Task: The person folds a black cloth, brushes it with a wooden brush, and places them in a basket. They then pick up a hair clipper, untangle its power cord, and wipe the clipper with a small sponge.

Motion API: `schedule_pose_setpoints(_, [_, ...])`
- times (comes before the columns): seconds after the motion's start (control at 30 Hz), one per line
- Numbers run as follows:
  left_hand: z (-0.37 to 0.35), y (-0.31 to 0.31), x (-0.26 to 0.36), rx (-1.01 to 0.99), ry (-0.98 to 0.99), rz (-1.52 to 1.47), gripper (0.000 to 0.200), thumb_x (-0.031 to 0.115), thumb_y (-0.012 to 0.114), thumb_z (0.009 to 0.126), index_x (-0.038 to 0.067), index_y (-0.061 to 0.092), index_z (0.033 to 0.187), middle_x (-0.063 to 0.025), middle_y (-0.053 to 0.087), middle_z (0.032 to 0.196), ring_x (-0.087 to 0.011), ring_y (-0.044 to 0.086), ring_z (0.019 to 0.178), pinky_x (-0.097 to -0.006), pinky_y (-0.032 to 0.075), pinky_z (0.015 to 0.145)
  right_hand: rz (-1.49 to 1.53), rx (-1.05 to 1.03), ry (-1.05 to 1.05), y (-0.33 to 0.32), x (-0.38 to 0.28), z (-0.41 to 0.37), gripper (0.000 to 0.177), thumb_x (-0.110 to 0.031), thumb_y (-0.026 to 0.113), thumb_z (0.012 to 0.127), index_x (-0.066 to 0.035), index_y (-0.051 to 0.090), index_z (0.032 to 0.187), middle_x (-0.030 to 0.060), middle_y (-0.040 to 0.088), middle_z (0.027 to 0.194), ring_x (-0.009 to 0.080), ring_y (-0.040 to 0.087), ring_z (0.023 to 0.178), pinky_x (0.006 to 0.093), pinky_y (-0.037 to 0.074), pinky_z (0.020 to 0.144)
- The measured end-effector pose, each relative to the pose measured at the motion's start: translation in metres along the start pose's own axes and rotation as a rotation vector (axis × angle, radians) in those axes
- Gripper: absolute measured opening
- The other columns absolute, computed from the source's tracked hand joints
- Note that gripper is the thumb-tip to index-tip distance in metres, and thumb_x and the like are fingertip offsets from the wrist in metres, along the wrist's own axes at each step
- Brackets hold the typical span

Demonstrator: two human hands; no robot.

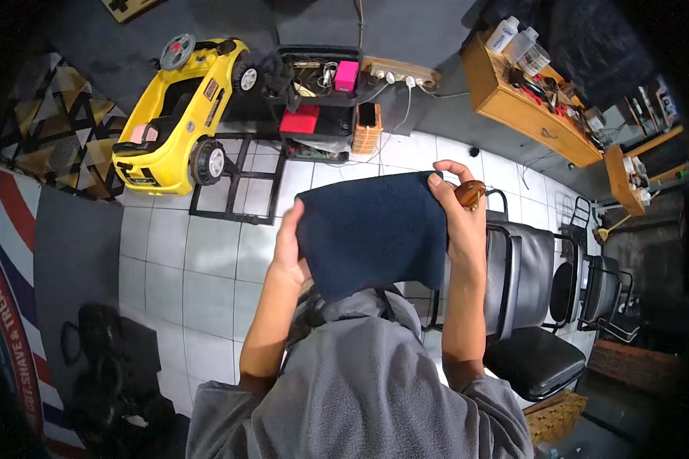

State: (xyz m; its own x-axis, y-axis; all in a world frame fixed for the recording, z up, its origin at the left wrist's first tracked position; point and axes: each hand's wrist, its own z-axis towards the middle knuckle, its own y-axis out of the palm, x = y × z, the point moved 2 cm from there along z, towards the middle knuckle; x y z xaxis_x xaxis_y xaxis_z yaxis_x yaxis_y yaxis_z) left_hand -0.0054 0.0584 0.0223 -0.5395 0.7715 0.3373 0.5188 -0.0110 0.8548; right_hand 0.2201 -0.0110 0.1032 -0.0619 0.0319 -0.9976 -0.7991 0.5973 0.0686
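the white tiled floor [207,260] lies well below the dark blue cloth [371,229], so if either grip loosens, the cloth will likely swing down on one side or drop onto the tiles in front of you. the black chair [524,306] stands just beside your right forearm, and a wide sweep of that elbow could knock its backrest. the cloth hangs spread between your two hands, out in front of your chest. its lower edge is hidden behind your grey hoodie [360,382], so a snag there would go unseen. your left hand [288,249] is closed on the cloth's left edge, forearm raised steeply, fingertips hidden by the fabric. your right hand [458,210] sits higher, pinching the top right corner between thumb and fingers [436,182]. a small brown rounded object [469,193] shows right behind that hand. i cannot tell whether you hold it too; if you do, the split grip could let the corner slip.
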Motion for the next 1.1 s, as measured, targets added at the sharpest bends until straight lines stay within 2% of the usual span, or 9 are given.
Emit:
schedule_pose_setpoints(0.07, [-0.002, -0.019, -0.007, -0.022, -0.066, 0.04, 0.033, 0.021, 0.067, 0.086, 0.0, 0.064, 0.113, -0.0152, 0.068, 0.106, -0.0258, 0.068, 0.093, -0.0389, 0.056, 0.083, -0.028, 0.021, 0.019, -0.003, 0.005, 0.004, 0.027, -0.014, 0.071, 0.088, 0.0, 0.06, 0.109, -0.006, 0.055, 0.066, 0.001, 0.046, 0.059, 0.0169, 0.034, 0.055])
schedule_pose_setpoints(0.2, [-0.015, 0.017, 0.003, -0.283, 0.016, 0.118, 0.074, 0.003, 0.066, 0.078, 0.004, 0.036, 0.145, -0.015, 0.058, 0.127, -0.0259, 0.06, 0.112, -0.0381, 0.048, 0.098, -0.054, -0.136, 0.053, -0.01, 0.015, 0.008, 0.044, -0.027, 0.074, 0.085, 0.003, 0.06, 0.114, -0.0004, 0.061, 0.076, 0.0036, 0.05, 0.065, 0.0183, 0.037, 0.057])
schedule_pose_setpoints(0.23, [-0.015, 0.013, 0.007, -0.342, -0.015, 0.155, 0.097, -0.003, 0.065, 0.07, 0.009, 0.017, 0.153, -0.0134, 0.049, 0.138, -0.0258, 0.052, 0.124, -0.0384, 0.039, 0.108, -0.026, -0.208, 0.066, -0.009, 0.015, 0.004, 0.049, -0.03, 0.075, 0.084, 0.004, 0.059, 0.116, 0.0012, 0.062, 0.079, 0.0043, 0.051, 0.066, 0.0186, 0.038, 0.058])
schedule_pose_setpoints(0.37, [-0.023, 0.024, 0.013, -0.427, 0.133, 0.273, 0.107, -0.005, 0.065, 0.061, 0.009, 0.014, 0.154, -0.014, 0.045, 0.143, -0.0264, 0.045, 0.132, -0.0389, 0.026, 0.116, 0.03, -0.502, 0.298, -0.017, 0.044, 0.008, 0.066, -0.037, 0.079, 0.08, 0.006, 0.056, 0.125, 0.0042, 0.062, 0.086, 0.0072, 0.05, 0.068, 0.0218, 0.041, 0.056])
schedule_pose_setpoints(0.57, [-0.029, -0.03, 0.023, -0.465, 0.007, 0.225, 0.082, 0.002, 0.067, 0.071, -0.003, 0.032, 0.145, -0.0171, 0.051, 0.136, -0.0266, 0.052, 0.125, -0.0388, 0.04, 0.107, 0.139, -0.495, 0.189, 0.01, 0.051, -0.002, 0.049, -0.021, 0.077, 0.081, 0.005, 0.059, 0.119, 0.0102, 0.067, 0.101, 0.0163, 0.062, 0.092, 0.0299, 0.049, 0.084])
schedule_pose_setpoints(0.67, [-0.02, -0.057, 0.025, 0.115, -0.152, 0.138, 0.061, 0.013, 0.066, 0.085, -0.006, 0.04, 0.138, -0.0149, 0.054, 0.133, -0.0226, 0.056, 0.12, -0.0365, 0.049, 0.099, 0.144, -0.295, 0.206, 0.015, 0.041, -0.003, 0.037, -0.018, 0.076, 0.081, 0.004, 0.061, 0.106, 0.009, 0.067, 0.091, 0.0127, 0.063, 0.08, 0.0262, 0.05, 0.072])
schedule_pose_setpoints(0.83, [-0.017, -0.053, -0.001, 0.037, 0.058, 0.302, 0.047, 0.029, 0.06, 0.096, 0.009, 0.047, 0.137, -0.0064, 0.059, 0.126, -0.0184, 0.058, 0.114, -0.034, 0.05, 0.095, 0.008, -0.239, 0.091, 0.026, 0.04, -0.008, 0.023, -0.019, 0.074, 0.085, -0.002, 0.061, 0.093, 0.0013, 0.063, 0.074, 0.0051, 0.055, 0.063, 0.0193, 0.043, 0.056])
schedule_pose_setpoints(1.07, [-0.005, -0.099, -0.011, 0.152, 0.323, 0.937, 0.043, 0.011, 0.059, 0.095, 0.005, 0.046, 0.136, -0.0062, 0.057, 0.123, -0.0154, 0.057, 0.107, -0.0298, 0.046, 0.094, -0.293, -0.239, -0.144, 0.05, 0.025, -0.031, 0.022, -0.016, 0.076, 0.084, -0.001, 0.062, 0.094, -0.0024, 0.058, 0.066, 0.0014, 0.047, 0.056, 0.019, 0.034, 0.049])
schedule_pose_setpoints(1.1, [-0.007, -0.101, -0.01, 0.142, 0.229, 0.699, 0.048, 0.024, 0.058, 0.094, 0.004, 0.045, 0.135, -0.0091, 0.057, 0.123, -0.0182, 0.057, 0.107, -0.033, 0.045, 0.095, -0.454, -0.224, -0.227, 0.055, 0.03, -0.04, 0.021, -0.017, 0.076, 0.084, -0.002, 0.064, 0.094, 0.0007, 0.06, 0.064, 0.002, 0.049, 0.057, 0.0197, 0.037, 0.05])
